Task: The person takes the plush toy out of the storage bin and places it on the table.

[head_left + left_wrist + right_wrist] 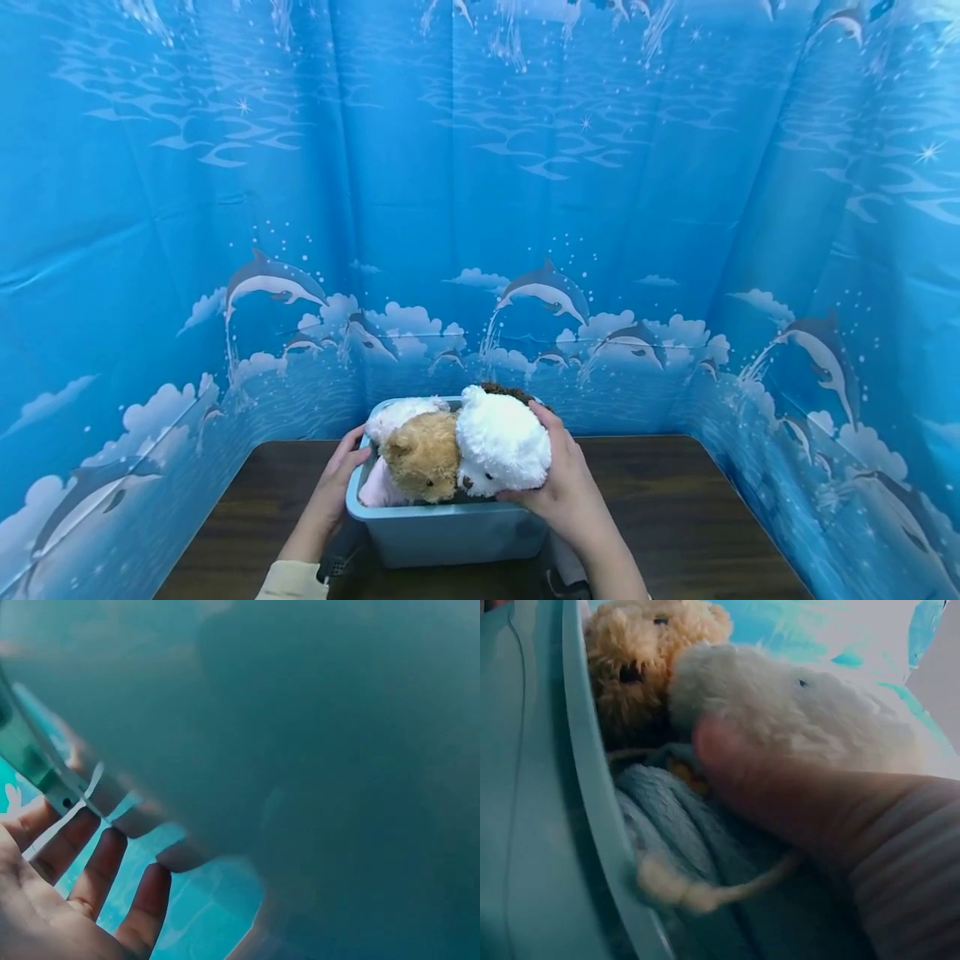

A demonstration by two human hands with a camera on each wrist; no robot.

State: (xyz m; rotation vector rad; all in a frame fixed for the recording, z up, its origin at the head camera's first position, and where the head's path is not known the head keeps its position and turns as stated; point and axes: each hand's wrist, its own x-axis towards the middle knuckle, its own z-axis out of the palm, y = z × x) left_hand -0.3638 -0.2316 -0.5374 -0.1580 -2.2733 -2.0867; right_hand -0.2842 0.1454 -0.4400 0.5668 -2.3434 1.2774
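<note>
A light blue plastic bin holds several plush toys. My right hand grips a white plush bear by its head, at the bin's right side. In the right wrist view, the thumb presses along the white fur. Beside it leans a tan plush bear, its face also showing in the right wrist view. My left hand is at the bin's left rim. In the left wrist view its extended fingers touch the glossy outer wall.
A pale pink-and-white plush lies at the bin's back left, and dark brown fur shows behind the white bear. Blue knitted cloth with a cord lies inside the bin. The bin stands on a dark wooden table, enclosed by dolphin-print curtains.
</note>
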